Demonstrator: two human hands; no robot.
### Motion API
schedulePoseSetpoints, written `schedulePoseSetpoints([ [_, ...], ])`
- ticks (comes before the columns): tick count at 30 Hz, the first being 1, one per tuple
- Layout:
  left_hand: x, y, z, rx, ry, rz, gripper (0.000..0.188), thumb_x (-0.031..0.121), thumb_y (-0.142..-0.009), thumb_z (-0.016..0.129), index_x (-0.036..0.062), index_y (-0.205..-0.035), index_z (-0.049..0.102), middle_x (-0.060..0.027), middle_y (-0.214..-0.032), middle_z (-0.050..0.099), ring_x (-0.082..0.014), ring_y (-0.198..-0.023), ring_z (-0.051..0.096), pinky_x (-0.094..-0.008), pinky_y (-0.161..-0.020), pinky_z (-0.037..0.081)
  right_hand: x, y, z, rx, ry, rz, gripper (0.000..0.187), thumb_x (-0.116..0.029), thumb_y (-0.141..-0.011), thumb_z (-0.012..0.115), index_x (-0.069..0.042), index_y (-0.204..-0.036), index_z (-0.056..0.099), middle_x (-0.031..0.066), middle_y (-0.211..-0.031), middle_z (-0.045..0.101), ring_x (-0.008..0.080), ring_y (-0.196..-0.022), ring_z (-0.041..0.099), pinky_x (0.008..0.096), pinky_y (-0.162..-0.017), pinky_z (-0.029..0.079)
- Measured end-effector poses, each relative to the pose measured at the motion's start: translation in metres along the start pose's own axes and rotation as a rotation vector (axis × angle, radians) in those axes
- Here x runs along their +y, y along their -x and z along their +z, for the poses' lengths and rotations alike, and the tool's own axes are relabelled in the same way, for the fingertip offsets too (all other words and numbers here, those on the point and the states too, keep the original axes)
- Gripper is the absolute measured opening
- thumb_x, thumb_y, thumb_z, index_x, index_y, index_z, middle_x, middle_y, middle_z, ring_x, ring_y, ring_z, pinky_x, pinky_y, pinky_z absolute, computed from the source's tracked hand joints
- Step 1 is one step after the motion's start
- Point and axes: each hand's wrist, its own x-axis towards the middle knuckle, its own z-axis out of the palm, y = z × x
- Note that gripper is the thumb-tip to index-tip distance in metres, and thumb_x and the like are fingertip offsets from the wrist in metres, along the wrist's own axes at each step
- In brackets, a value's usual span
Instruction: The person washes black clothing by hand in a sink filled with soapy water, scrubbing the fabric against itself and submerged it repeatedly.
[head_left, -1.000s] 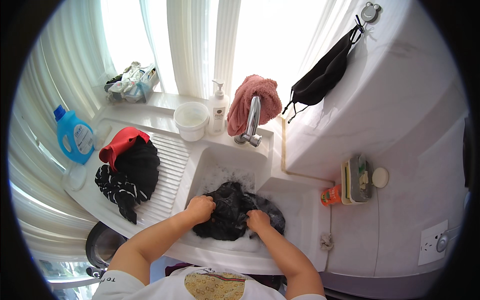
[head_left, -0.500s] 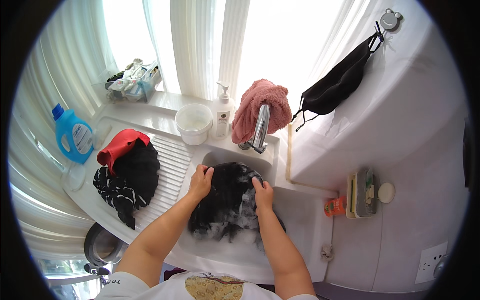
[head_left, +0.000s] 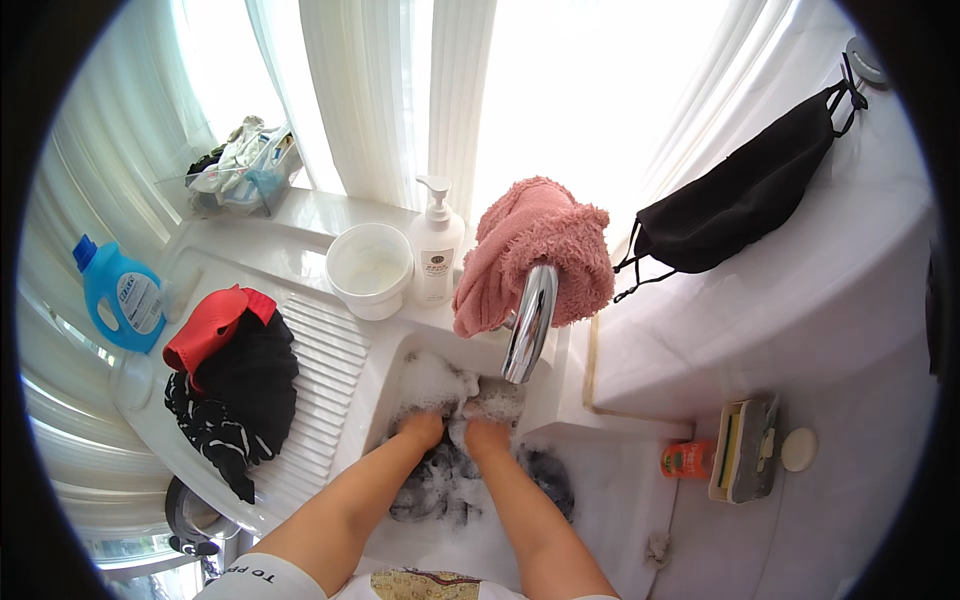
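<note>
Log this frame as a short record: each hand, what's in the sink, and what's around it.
Left hand: dipped into foam, fingers hidden, so grip can't be told
Right hand: close beside it, fingers also hidden in foam
In sink: wet dark cloth, partly under suds
Faucet: pink towel draped over it
Left side: black cloth and red item on ribbed board; blue bottle beyond
Behind sink: white tub, pump bottle
Right side: hanging black mask, orange container

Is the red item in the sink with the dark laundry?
No, the red item lies with black fabric on the ribbed drainboard, left of the sink.
</note>
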Motion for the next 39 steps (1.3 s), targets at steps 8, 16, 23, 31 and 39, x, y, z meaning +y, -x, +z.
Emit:
schedulePoseSetpoints([
  [8,-0.058,-0.083,0.055,-0.024,0.457,-0.034,0.040,0.029,-0.091,0.048,0.0080,-0.124,0.054,-0.0168,-0.127,0.054,-0.0309,-0.118,0.050,-0.0474,-0.099,0.039,0.009,-0.035,0.052,0.279,-0.312,0.254,0.051,-0.021,-0.084,0.057,-0.008,-0.132,0.048,0.0153,-0.135,0.048,0.0313,-0.119,0.051,0.0439,-0.096,0.043],
  [16,0.034,0.101,-0.091,-0.036,2.182,0.027,0.063,0.058,-0.089,0.047,0.0092,-0.129,0.048,-0.0099,-0.127,0.054,-0.0274,-0.116,0.051,-0.0423,-0.100,0.039,0.005,0.065,-0.047,0.480,-1.374,-0.121,0.032,-0.020,-0.073,0.070,-0.002,-0.098,0.063,0.0204,-0.119,0.053,0.0265,-0.113,0.049,0.0360,-0.093,0.040],
  [23,0.053,0.111,-0.033,0.026,1.960,0.230,0.053,0.055,-0.092,0.046,0.0064,-0.112,0.056,-0.0075,-0.095,0.061,-0.0191,-0.084,0.059,-0.0328,-0.072,0.049,-0.052,0.124,-0.030,0.990,-0.898,-0.281,0.038,-0.037,-0.081,0.069,-0.005,-0.086,0.050,0.0173,-0.102,0.052,0.0356,-0.093,0.052,0.0419,-0.077,0.044],
  [31,0.049,0.116,-0.010,0.621,0.999,0.173,0.034,0.031,-0.089,0.048,-0.0012,-0.091,0.061,-0.0254,-0.080,0.061,-0.0433,-0.080,0.058,-0.0453,-0.068,0.046,-0.060,0.148,-0.055,1.148,-0.952,-0.339,0.026,-0.016,-0.086,0.058,0.000,-0.068,0.047,0.0158,-0.062,0.045,0.0333,-0.057,0.045,0.0369,-0.056,0.041],
  [39,0.052,0.192,-0.074,0.361,-0.126,0.275,0.059,0.053,-0.081,0.059,0.0224,-0.130,0.047,-0.0202,-0.143,0.029,-0.0437,-0.128,0.030,-0.0636,-0.096,0.028,0.009,0.183,-0.063,0.539,-0.096,-0.147,0.066,-0.051,-0.079,0.064,-0.021,-0.134,0.045,0.0247,-0.141,0.032,0.0387,-0.130,0.034,0.0580,-0.091,0.039],
])
